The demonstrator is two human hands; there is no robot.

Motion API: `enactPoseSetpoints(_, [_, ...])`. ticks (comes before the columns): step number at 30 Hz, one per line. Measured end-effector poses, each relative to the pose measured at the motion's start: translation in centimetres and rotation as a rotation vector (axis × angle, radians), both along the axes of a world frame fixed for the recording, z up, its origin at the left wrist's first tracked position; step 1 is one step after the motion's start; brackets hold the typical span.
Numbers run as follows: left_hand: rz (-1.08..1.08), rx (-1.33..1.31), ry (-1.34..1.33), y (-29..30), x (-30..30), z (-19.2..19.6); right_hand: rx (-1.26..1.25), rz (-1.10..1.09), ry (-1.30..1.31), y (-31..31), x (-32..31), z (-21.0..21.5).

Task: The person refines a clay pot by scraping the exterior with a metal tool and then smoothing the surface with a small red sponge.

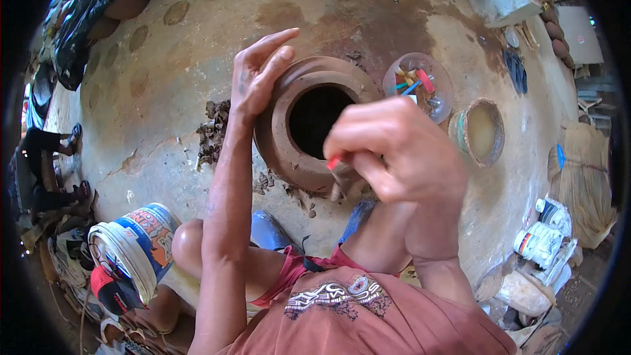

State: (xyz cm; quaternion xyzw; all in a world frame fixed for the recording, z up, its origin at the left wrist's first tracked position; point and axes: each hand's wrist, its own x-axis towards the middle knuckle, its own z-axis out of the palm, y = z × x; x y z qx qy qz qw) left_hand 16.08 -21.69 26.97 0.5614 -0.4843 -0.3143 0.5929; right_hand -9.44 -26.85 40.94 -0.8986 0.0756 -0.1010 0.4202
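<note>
From my feed I look straight down on a brown clay pot [309,125] standing on a round earthen floor [171,85], its dark mouth facing up at me, so its axis runs toward the camera and the rim lies flat in a ring. The left hand [259,75] rests against the pot's far-left rim, fingers [276,43] stretched out and loosely apart, palm on the outer wall, holding nothing. The right hand [394,151] sits over the near-right rim, fingers curled together and pinched on a small red-handled tool [336,163] whose tip points down-left at the rim's edge. That is the relation that counts: the rim lies just beyond and below the tool tip, left of the right hand, and I cannot tell if the tip is touching the clay. The right hand is the nearer one to the near part of the rim; the left braces the opposite side.

Clay scraps [211,133] lie on the floor beside the pot's left. Beyond the pot to the right stands a clear tub [442,72] of coloured tools, and next to it a small bowl [494,133] of murky water. A paint bucket [135,243] stands near the left knee
</note>
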Motion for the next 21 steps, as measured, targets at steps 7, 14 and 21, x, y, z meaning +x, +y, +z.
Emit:
enactPoseSetpoints(7, [0.516,0.013,0.122,7.6,-4.2,-0.3,-0.066,-0.438,0.038,1.1,-0.3,-1.3])
enactPoseSetpoints(14, [0.597,0.117,-0.102,11.9,-12.8,0.4,-0.239,-0.607,0.157,3.7,4.8,-5.2])
enactPoseSetpoints(21, [0.562,0.139,-0.145,11.2,-13.9,0.3,-0.241,-0.663,0.052,4.5,5.2,-6.1])
